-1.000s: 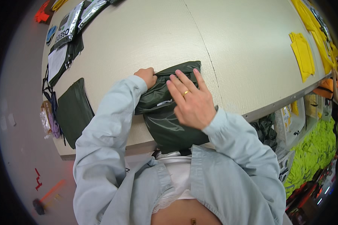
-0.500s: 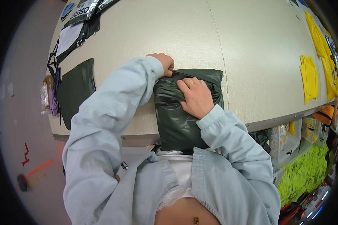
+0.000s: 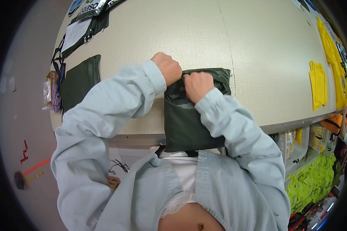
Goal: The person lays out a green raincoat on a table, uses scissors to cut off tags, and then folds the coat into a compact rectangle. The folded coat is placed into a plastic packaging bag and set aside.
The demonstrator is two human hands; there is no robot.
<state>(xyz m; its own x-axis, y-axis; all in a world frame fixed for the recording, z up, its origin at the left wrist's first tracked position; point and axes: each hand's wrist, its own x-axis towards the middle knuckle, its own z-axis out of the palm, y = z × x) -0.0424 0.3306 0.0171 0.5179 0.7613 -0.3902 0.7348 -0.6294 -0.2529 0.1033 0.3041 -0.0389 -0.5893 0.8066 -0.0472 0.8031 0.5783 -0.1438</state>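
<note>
A dark green plastic bag [image 3: 191, 129], flat and filled out, lies in front of me across the table's near edge, its lower end against my body. At its far left corner my left hand [image 3: 167, 68] is closed, gripping the edge of the bag's opening. My right hand [image 3: 199, 85] is closed just to the right of it, pinching the bag's upper layer near the far edge. Dark folds show between the two hands. What is inside the bag is hidden.
Another dark green bag [image 3: 80, 82] lies at the table's left. Behind it are a white paper sheet [image 3: 75, 35] on dark bags and a silver printed package [image 3: 91, 9]. Yellow folded pieces [image 3: 318, 85] lie at the right. Below, bins stand beside a lime-green heap [image 3: 312, 184].
My right hand has gone from lying spread on the bag to a closed grip near its far edge. My left hand has turned into a fist there, and the bunched folds are flatter.
</note>
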